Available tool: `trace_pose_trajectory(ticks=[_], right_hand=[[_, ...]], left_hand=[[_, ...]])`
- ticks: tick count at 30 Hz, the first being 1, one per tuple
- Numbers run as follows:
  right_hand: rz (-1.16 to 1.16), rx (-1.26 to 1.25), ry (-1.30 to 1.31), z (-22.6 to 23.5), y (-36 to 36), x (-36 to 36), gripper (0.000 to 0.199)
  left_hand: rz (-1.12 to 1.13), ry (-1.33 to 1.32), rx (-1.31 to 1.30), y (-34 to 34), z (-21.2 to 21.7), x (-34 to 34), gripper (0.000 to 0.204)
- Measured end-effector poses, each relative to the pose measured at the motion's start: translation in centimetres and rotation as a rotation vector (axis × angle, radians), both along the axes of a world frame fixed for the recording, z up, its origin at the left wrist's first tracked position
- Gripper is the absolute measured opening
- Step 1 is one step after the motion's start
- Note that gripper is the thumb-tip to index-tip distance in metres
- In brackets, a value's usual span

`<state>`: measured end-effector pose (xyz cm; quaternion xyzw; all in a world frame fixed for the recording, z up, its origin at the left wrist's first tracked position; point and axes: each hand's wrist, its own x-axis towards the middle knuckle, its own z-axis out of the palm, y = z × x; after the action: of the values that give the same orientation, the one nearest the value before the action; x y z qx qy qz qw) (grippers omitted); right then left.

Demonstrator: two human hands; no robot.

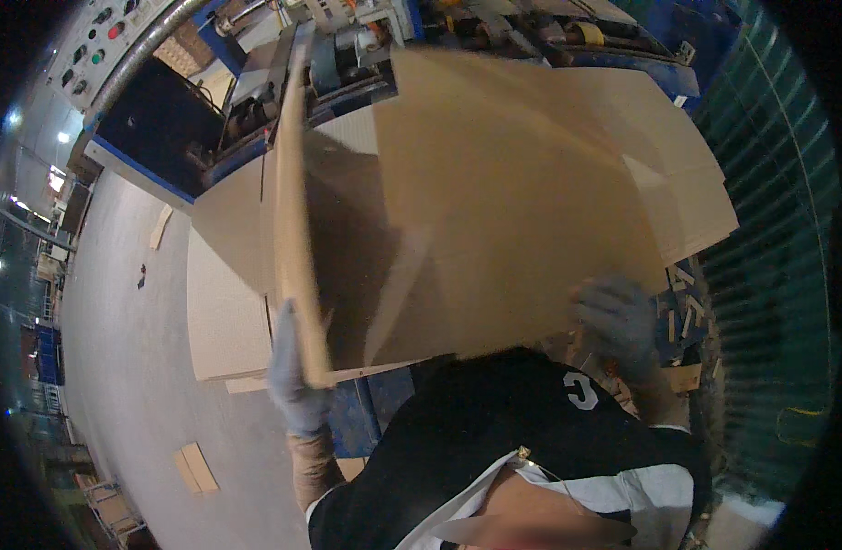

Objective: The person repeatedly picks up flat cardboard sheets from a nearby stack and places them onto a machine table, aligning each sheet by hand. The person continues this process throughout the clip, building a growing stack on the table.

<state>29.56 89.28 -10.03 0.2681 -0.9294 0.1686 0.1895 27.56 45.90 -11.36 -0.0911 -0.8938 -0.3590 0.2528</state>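
A large brown cardboard sheet [494,202], blurred by motion, is raised in front of me and tilted over a stack of flat cardboard [224,321]. Its left panel [297,211] stands almost edge-on. My left hand [297,371], in a grey glove, grips the near end of that panel, fingers stretched along its outer side. At the sheet's near right edge is my right hand [618,316], also gloved in grey and closed on the board; motion smears its fingers. The sheet hides much of the stack under it.
A machine with rollers [347,60] spans the far side; its control panel [100,46] is at the upper left. A green corrugated wall [769,229] rises on the right. Cardboard scraps [685,312] lie near my right hand, and another piece [196,467] lies on the grey floor [127,339].
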Motion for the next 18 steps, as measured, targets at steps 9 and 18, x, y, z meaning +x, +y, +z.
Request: trace_pose_trajectory(ticks=[9,18], right_hand=[[0.121,0.239,-0.071,-1.7,0.4,-4.1,0.038],[-0.078,0.27,-0.099,-2.0,5.2,-11.2,0.08]], left_hand=[[-0.338,-0.114,-0.719,4.2,-1.1,-3.6,0.045],[-0.34,0.061,-0.691,2.9,-2.1,-10.7,0.057]])
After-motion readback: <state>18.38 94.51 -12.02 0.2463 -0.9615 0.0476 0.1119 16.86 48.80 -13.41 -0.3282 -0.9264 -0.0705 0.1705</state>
